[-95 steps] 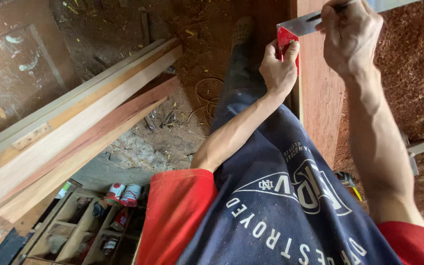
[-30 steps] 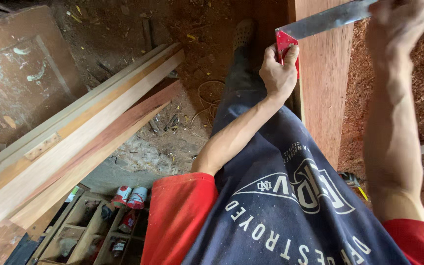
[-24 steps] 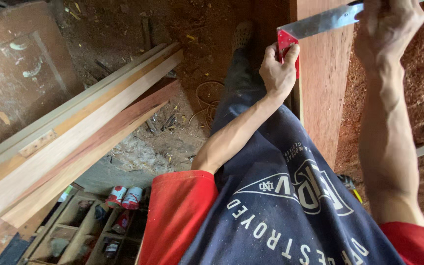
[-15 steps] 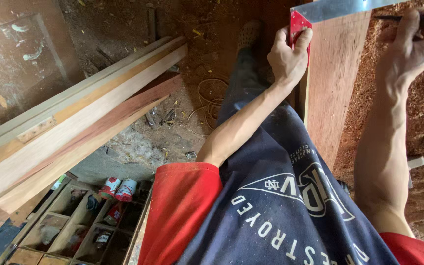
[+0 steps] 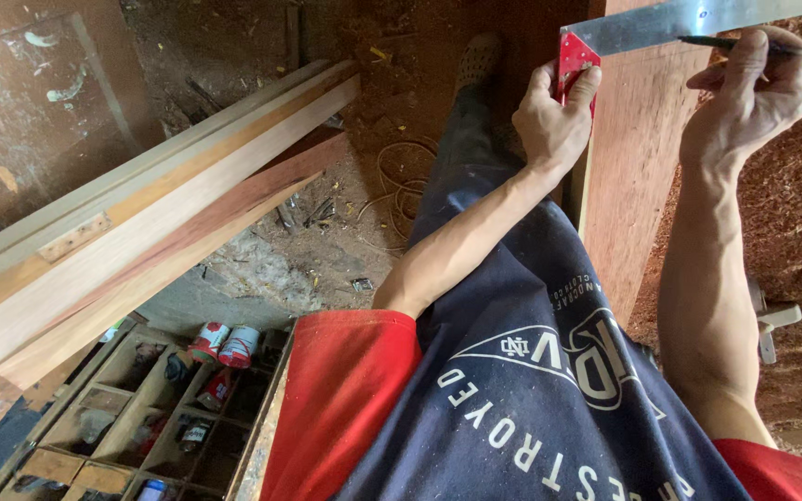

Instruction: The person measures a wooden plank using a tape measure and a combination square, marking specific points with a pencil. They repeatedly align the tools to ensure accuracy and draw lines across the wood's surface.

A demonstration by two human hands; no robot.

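My left hand (image 5: 554, 121) grips the red stock of a try square (image 5: 575, 57) against the left edge of a reddish wooden board (image 5: 638, 176). The square's steel blade (image 5: 689, 20) lies across the board's top face. My right hand (image 5: 744, 97) holds a dark pencil (image 5: 726, 43) with its point against the blade's near edge, on the board's right side.
Long pale and reddish planks (image 5: 141, 223) lean at the left. A wooden compartment box (image 5: 155, 417) with red-and-white cans (image 5: 225, 343) sits below. Sawdust heap (image 5: 800, 213) at the right, a coiled wire (image 5: 396, 190) and my shoe (image 5: 477, 56) on the dirt floor.
My right hand moved along the blade from near the stock out to the board's right side, then came back against the blade edge with the pencil. The left hand kept the square in place.
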